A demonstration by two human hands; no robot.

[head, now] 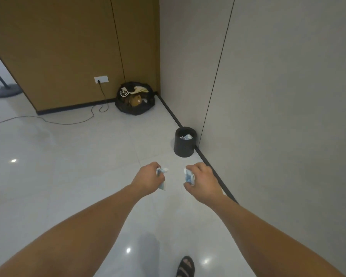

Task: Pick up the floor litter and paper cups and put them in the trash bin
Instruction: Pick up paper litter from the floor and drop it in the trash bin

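My left hand (149, 177) grips a crumpled blue-and-white piece of litter (161, 171) that sticks out past the fingers. In my right hand (203, 179) is a second crumpled blue-and-white piece (188, 176), held between curled fingers and thumb. Both hands are stretched out in front of me, above the pale tiled floor. A small black trash bin (185, 145) stands ahead and slightly right of my hands, against the grey wall, with some crumpled paper inside it.
A black rubbish bag (135, 100), open and full, sits in the far corner. A black cable (68, 121) runs from a wall socket (101, 79) across the floor to the left. A round stand base (6, 90) is at far left. My sandalled foot (185, 266) is below.
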